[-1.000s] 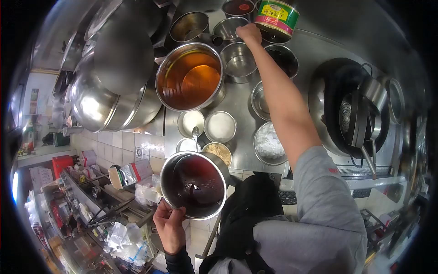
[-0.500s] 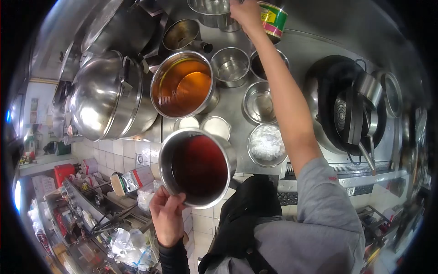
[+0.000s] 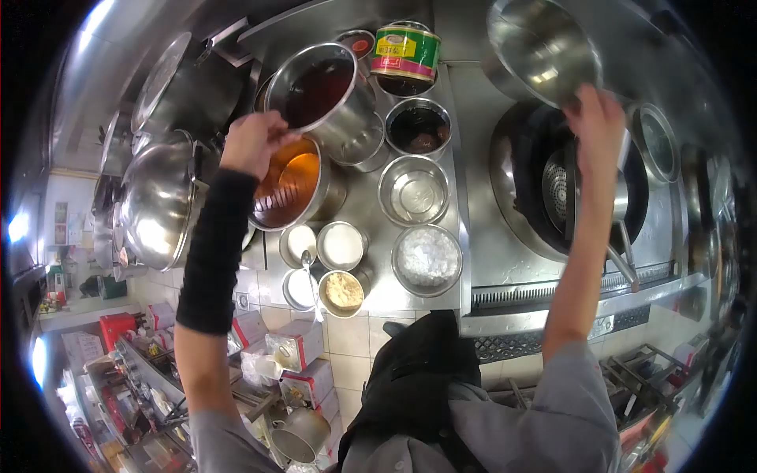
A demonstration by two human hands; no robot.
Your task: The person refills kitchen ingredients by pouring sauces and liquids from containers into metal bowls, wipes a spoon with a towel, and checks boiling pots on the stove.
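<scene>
My left hand [image 3: 256,143] pinches the rim of a steel pot [image 3: 359,102] of dark red liquid, at the back left of the counter. This pot is slightly tilted and overlaps the pot of amber oil-like liquid [image 3: 272,197]. Over on the right, my right hand [image 3: 595,118] grips the rim of a steel basin [image 3: 540,47] that shows only bare metal inside, raised above the back of the stove. Between the hands stand a green and yellow tin [image 3: 406,54] and a steel bowl of dark liquid [image 3: 418,130].
Bowls of clear liquid [image 3: 413,191] and white powder [image 3: 427,260] line the counter. Several small containers, one with yellowish powder [image 3: 344,292], stand at its front left. A black wok [image 3: 524,189] with ladles and a strainer [image 3: 557,189] occupies the stove. Big steel pots [image 3: 154,209] are left.
My left hand has carried the pot of dark red liquid from the counter's front to its back. My right hand has lifted the steel basin from the back and moved it right, over the stove.
</scene>
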